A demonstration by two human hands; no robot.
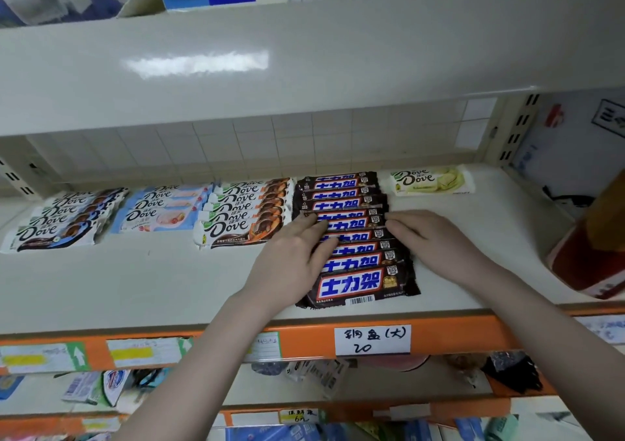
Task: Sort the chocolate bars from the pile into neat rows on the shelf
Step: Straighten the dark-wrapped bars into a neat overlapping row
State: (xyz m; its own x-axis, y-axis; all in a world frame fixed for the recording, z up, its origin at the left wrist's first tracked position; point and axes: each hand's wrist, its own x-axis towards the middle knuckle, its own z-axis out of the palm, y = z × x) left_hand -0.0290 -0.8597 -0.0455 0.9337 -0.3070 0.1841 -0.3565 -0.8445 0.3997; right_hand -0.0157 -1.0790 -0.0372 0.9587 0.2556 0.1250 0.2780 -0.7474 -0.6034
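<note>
Both flat, grasping nothing: left hand (297,254) and right hand (436,241) flanking the brown foil-wrapped bar row (351,237); squeeze gently inward, keeping edges aligned.

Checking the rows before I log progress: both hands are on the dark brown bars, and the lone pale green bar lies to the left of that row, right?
Not quite. The head view shows the pale green bar to the right of the dark brown bars, at the back. Both the left hand and right hand are on that row.

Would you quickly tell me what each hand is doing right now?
Left hand: open, straight fingers pressing the left edge of the dark bar row.
Right hand: open, fingertips touching the row's right edge; holding nothing.
</note>
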